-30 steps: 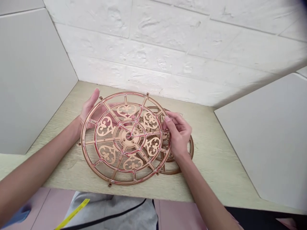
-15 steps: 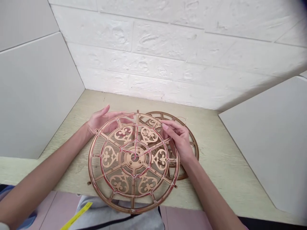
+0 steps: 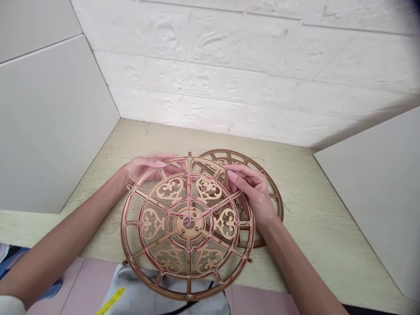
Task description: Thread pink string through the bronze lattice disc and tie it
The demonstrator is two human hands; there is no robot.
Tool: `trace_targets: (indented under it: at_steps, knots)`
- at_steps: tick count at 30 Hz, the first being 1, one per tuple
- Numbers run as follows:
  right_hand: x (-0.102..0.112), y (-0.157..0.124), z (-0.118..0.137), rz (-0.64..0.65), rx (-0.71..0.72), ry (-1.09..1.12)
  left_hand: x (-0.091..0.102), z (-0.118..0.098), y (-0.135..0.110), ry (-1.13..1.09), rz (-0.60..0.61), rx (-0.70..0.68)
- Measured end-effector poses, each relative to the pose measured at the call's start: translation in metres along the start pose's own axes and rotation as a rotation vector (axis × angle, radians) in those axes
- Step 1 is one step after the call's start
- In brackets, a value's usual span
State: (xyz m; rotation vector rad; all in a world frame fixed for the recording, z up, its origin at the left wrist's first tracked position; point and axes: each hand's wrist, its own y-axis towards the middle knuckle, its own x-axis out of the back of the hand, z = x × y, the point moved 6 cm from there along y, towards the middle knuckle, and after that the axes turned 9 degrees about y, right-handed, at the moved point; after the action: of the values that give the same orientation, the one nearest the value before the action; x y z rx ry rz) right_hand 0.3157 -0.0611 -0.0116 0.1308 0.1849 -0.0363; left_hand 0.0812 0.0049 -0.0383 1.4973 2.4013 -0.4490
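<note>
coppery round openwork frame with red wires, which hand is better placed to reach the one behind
Probably the right hand: it grips the red-wired coppery frame where the bronze openwork frame shows behind; the left hand is farther off.

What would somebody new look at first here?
Probably the big copper-coloured wheel in the lower middle, held near its upper rim by the left hand and right hand, with red wires along its rings. Next might come another wheel, partly hidden behind it on the pale table, and a yellow strip at the bottom left.
</note>
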Motion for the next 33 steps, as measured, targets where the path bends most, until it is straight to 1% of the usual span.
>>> trace_targets:
  at_steps: [5,7,11,14,21,26,28,33]
  knots:
    - [0.000,-0.001,0.000,0.020,0.011,0.031,-0.004,-0.001,0.000,0.020,-0.036,-0.022]
    - [0.000,-0.001,0.001,0.016,0.018,0.028,-0.008,-0.002,0.000,0.002,-0.007,-0.032]
    - [0.000,-0.001,0.003,0.014,0.018,-0.004,-0.017,-0.006,0.002,-0.033,0.091,-0.081]
    - [-0.001,-0.002,0.002,0.019,0.020,-0.003,-0.021,-0.010,0.004,-0.006,0.122,-0.118]
    - [-0.002,-0.003,0.003,0.013,0.016,0.000,-0.030,-0.015,0.004,0.035,0.117,-0.100]
    - [-0.003,-0.002,0.005,0.020,0.026,0.028,-0.027,-0.017,0.005,0.046,0.072,-0.134]
    - [-0.002,-0.002,0.005,0.025,0.030,0.034,-0.027,-0.018,0.005,0.055,0.077,-0.142]
    - [-0.003,-0.002,0.003,0.046,0.032,0.062,-0.029,-0.016,0.005,0.039,0.111,-0.105]
